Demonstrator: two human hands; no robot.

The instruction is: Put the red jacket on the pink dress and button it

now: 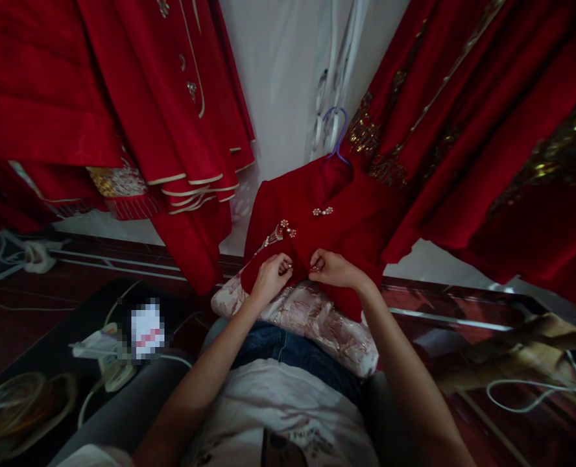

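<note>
A red jacket (360, 224) on a purple hanger (338, 139) lies across my lap, its neck pointing away from me. Its front carries a jewelled clasp (323, 211) near the collar and a beaded ornament (279, 235) on the left side. My left hand (270, 280) pinches a small shiny fastener at one front edge. Opposite it, my right hand (335, 268) is closed on a similar small fastener; a gap separates the two hands. White patterned fabric (317, 318) shows below the jacket's hem, over my jeans.
Red garments (137, 84) with pale trim hang at the left, and gold-embroidered red garments (463, 130) at the right. A white wall (273, 78) stands behind. On the dark surface at left sit a power strip (115, 363) with cables and a blurred-out item (146, 331).
</note>
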